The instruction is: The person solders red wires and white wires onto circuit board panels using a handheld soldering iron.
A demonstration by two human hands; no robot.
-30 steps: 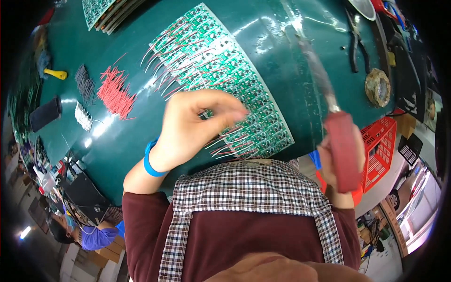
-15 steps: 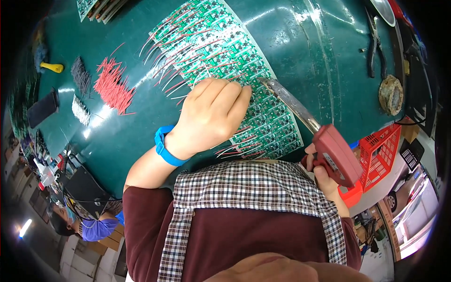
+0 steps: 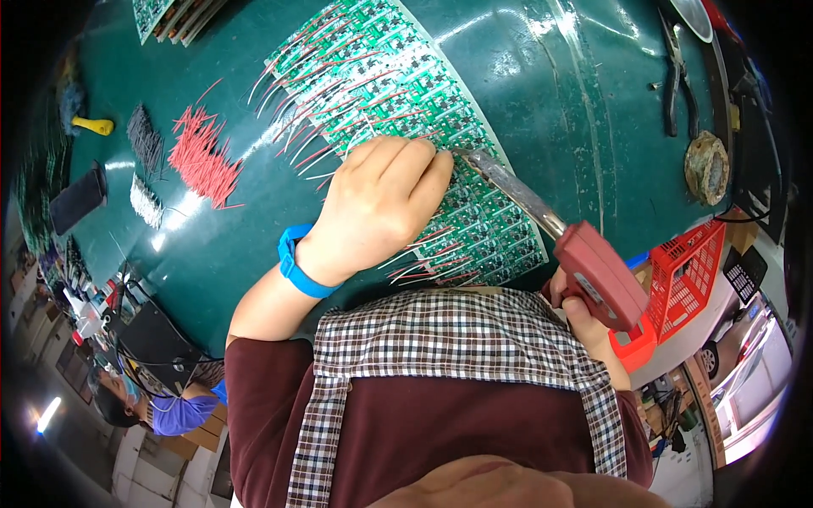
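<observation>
A long panel of green circuit boards (image 3: 500, 229) lies in front of me, with red and white wires standing out along its left side. My left hand (image 3: 385, 195), with a blue band at the wrist, is closed over the middle of the panel. Its fingertips are pressed together low on the boards; what they pinch is hidden beneath the hand. My right hand (image 3: 580, 309) grips a dark red soldering gun (image 3: 597, 275). The gun's metal tip reaches the boards just right of my left fingers.
Piles of red wires (image 3: 203, 161), grey wires (image 3: 146, 140) and white wires (image 3: 146, 201) lie left. Pliers (image 3: 675, 80) and a round crusted pot (image 3: 706, 168) are at right. A red basket (image 3: 686, 271) stands beyond the table edge. Another person (image 3: 182, 411) is at lower left.
The soldering gun has shifted slightly left and its tip has come closer to my left fingers. My left hand has barely moved.
</observation>
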